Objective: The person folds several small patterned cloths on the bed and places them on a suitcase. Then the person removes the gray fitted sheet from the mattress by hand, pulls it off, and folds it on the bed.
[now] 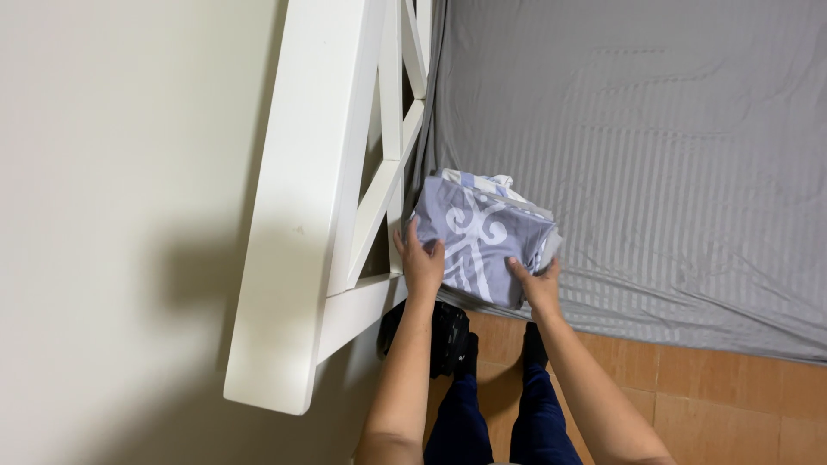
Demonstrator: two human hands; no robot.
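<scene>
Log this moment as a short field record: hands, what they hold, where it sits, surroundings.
left hand: grips the near left edge of the folded bedding
right hand: grips its near right corner
folded bedding: lilac with white swirl pattern, stacked on other folded pieces
support: grey striped sheet on the bed, at its corner
beside: white headboard
floor: orange tiles

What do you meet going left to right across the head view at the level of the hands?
Cream wall → white wooden headboard → left hand → folded lilac patterned cloth → right hand → grey striped bed sheet.
</scene>
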